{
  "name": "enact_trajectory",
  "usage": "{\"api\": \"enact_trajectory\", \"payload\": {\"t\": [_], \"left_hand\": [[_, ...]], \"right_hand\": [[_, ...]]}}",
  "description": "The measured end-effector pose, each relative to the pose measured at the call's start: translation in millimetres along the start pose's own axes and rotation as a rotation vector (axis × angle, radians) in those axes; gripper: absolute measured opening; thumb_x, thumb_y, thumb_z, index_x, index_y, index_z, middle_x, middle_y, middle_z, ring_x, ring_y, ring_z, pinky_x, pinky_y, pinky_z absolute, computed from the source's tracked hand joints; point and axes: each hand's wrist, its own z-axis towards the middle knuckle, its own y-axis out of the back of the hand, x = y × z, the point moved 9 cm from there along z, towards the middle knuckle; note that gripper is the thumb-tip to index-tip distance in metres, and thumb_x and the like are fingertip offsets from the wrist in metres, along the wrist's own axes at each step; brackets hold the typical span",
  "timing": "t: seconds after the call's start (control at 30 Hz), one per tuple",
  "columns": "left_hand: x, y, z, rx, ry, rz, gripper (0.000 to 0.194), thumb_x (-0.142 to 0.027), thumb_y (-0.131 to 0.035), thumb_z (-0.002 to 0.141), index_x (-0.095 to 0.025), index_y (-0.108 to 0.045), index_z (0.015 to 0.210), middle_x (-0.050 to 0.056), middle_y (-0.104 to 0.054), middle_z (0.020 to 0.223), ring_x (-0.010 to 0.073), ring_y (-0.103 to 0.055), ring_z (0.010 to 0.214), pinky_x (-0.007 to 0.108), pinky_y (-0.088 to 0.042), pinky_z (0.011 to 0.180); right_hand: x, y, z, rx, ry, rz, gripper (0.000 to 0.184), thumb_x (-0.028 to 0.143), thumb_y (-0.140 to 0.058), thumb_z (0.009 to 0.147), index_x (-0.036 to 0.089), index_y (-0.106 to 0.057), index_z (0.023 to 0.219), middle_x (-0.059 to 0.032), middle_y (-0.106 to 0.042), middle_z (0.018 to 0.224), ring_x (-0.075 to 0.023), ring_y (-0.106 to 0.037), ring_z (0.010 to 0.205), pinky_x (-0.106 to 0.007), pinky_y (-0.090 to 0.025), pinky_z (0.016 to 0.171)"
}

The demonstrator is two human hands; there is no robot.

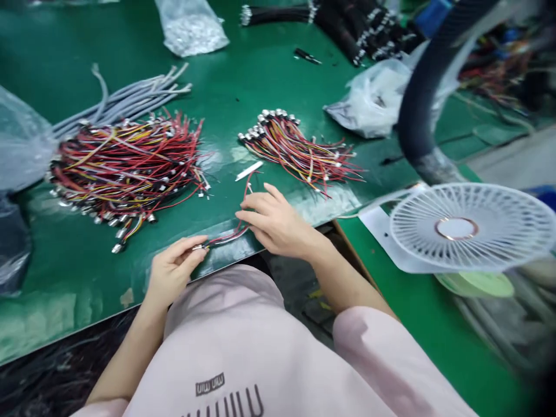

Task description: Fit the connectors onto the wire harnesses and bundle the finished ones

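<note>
Near the table's front edge, my left hand (176, 269) pinches the metal connector end of a wire harness (226, 238). Its red, black and pale wires run right to my right hand (278, 223), whose fingers are curled over them; a red wire end sticks up past the fingertips. Beyond my left hand lies a large pile of similar harnesses (125, 165) with red, yellow, black and white wires. A smaller bundle of harnesses (299, 147) lies past my right hand, metal ends toward the upper left. A white stick-like piece (249, 171) rests between them.
Grey cables (130, 98) lie behind the large pile. A bag of small clear parts (195, 35), black sleeved cables (347, 26) and a plastic bag (369, 95) sit farther back. At right stand a white fan (469, 226) and a thick dark curved arm (419, 116).
</note>
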Motion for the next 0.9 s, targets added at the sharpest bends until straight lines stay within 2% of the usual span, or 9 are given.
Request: {"api": "enact_trajectory", "payload": {"t": [0.1,0.2,0.3,0.4,0.5,0.63,0.73,0.83,0.9], "left_hand": [[0,-1.5,0,0.050,-0.044,0.003,0.025,-0.034,-0.070,0.078,-0.018,-0.077,0.097,0.005,-0.069,0.083,0.0142,-0.062,0.070,0.023,-0.050,0.064],[5,-2.8,-2,0.085,-0.055,-0.034,0.027,-0.031,-0.071,0.079,-0.019,-0.076,0.102,0.005,-0.069,0.084,0.0144,-0.061,0.073,0.024,-0.049,0.068],[8,-2.2,-4,0.093,-0.055,-0.088,0.027,-0.029,-0.073,0.078,-0.019,-0.076,0.103,0.005,-0.070,0.084,0.0148,-0.061,0.073,0.025,-0.050,0.070],[8,-0.2,-6,0.086,-0.044,-0.126,0.026,-0.027,-0.074,0.076,-0.018,-0.077,0.100,0.005,-0.071,0.083,0.0145,-0.062,0.072,0.024,-0.051,0.069],[10,0.9,-7,0.076,0.009,-0.124,0.025,-0.030,-0.074,0.075,-0.015,-0.078,0.095,0.005,-0.073,0.077,0.0142,-0.062,0.064,0.025,-0.051,0.062],[6,-2.7,-8,0.109,-0.010,-0.077,0.026,-0.033,-0.074,0.076,-0.013,-0.077,0.092,0.004,-0.071,0.069,0.0143,-0.061,0.061,0.025,-0.050,0.060],[8,-1.3,-7,0.090,0.013,-0.149,0.028,-0.035,-0.072,0.077,-0.012,-0.075,0.094,0.004,-0.070,0.067,0.0130,-0.061,0.058,0.023,-0.050,0.056],[8,4.7,-5,0.031,0.029,-0.273,0.030,-0.037,-0.068,0.081,-0.012,-0.071,0.097,0.003,-0.071,0.066,0.0113,-0.061,0.054,0.022,-0.051,0.055],[7,7.9,-5,0.008,0.015,-0.331,0.029,-0.038,-0.066,0.083,-0.013,-0.069,0.098,0.002,-0.070,0.064,0.0104,-0.061,0.053,0.021,-0.052,0.054]], "right_hand": [[22,0,1,-0.115,0.097,0.252,0.029,0.013,-0.045,0.089,0.019,-0.062,0.112,-0.0100,-0.065,0.115,-0.0204,-0.057,0.114,-0.052,-0.034,0.112],[36,-6,8,-0.173,0.082,0.378,0.017,0.018,-0.049,0.093,0.020,-0.062,0.102,-0.0065,-0.070,0.102,-0.0162,-0.064,0.099,-0.043,-0.044,0.106],[44,-20,16,-0.167,0.071,0.414,0.011,0.020,-0.051,0.094,0.018,-0.062,0.093,-0.0050,-0.072,0.090,-0.0151,-0.066,0.086,-0.037,-0.050,0.096],[47,-29,20,-0.169,0.067,0.413,0.014,0.017,-0.049,0.094,0.018,-0.061,0.086,-0.0041,-0.071,0.082,-0.0149,-0.063,0.080,-0.033,-0.052,0.085],[54,-31,21,-0.203,0.067,0.401,0.016,0.016,-0.048,0.093,0.019,-0.059,0.082,-0.0048,-0.068,0.079,-0.0158,-0.060,0.078,-0.031,-0.050,0.078],[64,-28,25,-0.240,0.095,0.386,0.016,0.015,-0.047,0.092,0.018,-0.057,0.081,-0.0054,-0.067,0.078,-0.0165,-0.058,0.079,-0.030,-0.049,0.075],[59,-26,27,-0.207,0.091,0.438,0.015,0.014,-0.048,0.093,0.018,-0.058,0.083,-0.0044,-0.067,0.079,-0.0151,-0.059,0.078,-0.029,-0.049,0.075],[44,-24,25,-0.162,0.051,0.518,0.005,0.020,-0.055,0.092,0.018,-0.058,0.094,-0.0054,-0.068,0.088,-0.0153,-0.062,0.084,-0.029,-0.050,0.077],[39,-25,21,-0.145,0.052,0.516,0.008,0.022,-0.056,0.091,0.019,-0.057,0.099,-0.0061,-0.068,0.092,-0.0170,-0.063,0.088,-0.032,-0.051,0.080]]}}
